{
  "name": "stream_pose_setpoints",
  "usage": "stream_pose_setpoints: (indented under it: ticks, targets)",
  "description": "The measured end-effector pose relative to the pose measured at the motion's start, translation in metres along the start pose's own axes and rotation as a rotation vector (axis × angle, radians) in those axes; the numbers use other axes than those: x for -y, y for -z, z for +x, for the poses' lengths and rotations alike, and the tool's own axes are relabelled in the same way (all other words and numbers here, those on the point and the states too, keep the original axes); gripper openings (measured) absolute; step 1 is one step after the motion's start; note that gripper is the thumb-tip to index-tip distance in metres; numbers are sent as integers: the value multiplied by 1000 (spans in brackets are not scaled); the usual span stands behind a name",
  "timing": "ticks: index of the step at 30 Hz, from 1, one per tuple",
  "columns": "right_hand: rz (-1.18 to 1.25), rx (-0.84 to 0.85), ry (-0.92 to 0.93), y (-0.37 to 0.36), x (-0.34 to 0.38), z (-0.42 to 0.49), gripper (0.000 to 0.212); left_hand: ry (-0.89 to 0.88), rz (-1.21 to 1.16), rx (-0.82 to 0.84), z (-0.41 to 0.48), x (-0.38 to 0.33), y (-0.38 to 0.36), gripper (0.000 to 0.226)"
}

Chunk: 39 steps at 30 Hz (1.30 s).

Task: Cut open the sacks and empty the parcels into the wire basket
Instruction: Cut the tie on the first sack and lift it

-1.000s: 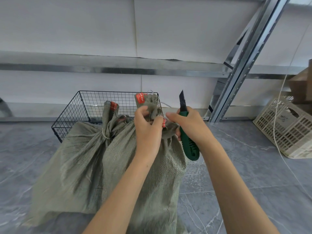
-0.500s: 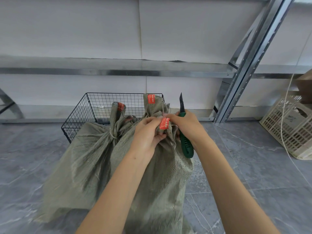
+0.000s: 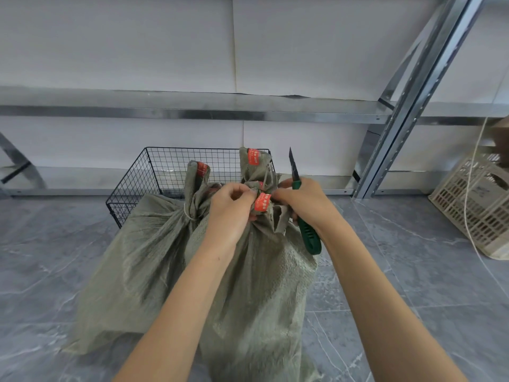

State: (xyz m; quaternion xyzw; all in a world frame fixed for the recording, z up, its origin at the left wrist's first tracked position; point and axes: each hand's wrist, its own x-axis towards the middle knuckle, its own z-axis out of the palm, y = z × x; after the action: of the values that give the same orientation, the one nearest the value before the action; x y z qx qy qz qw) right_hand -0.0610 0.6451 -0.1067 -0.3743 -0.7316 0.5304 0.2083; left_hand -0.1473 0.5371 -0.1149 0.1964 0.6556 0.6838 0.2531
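On the floor [image 3: 55,244] before the wire basket [image 3: 165,172], the left hand [image 3: 231,212] is pinching the tied neck of the near sack [image 3: 256,285], probably steadying it for cutting, while the right hand [image 3: 305,202] is gripping the knife [image 3: 309,235], blade pointing up.

We note: sack [image 3: 261,285], centre, coarse woven matt green cloth; wire basket [image 3: 129,188] behind, thin black metal; knife [image 3: 309,235], glossy green plastic handle; racking [image 3: 421,92], upper right, dull galvanised metal; floor [image 3: 413,285], matt grey stone-look tiles.

Bright, even, diffuse light; soft shadows only; no glare. Sharp centre; wide-angle bowing toward 3 and 9 o'clock edges.
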Motion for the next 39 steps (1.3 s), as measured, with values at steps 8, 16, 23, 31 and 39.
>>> stream_pose_setpoints:
  ticks: [8, 16, 23, 31, 39]
  targets:
    - [-132, 18, 14, -8, -8, -1, 18, -139, 453, 121, 3, -4, 11, 51]
    - [20, -91, 3, 3, -7, -9, 8, -126, 650, 190, 12, -10, 3, 26]
    - [3, -38, -2, 16, -6, -14, 6, -316, 829, 36, 19, 2, 1, 23]
    - [-204, 119, 19, 30, 11, -18, 14, -500, 905, -221, 15, 1, 0, 16]
    - [64, 215, 62, 25, 37, -35, 13, -542, 849, -292, 8, 5, 3, 8]
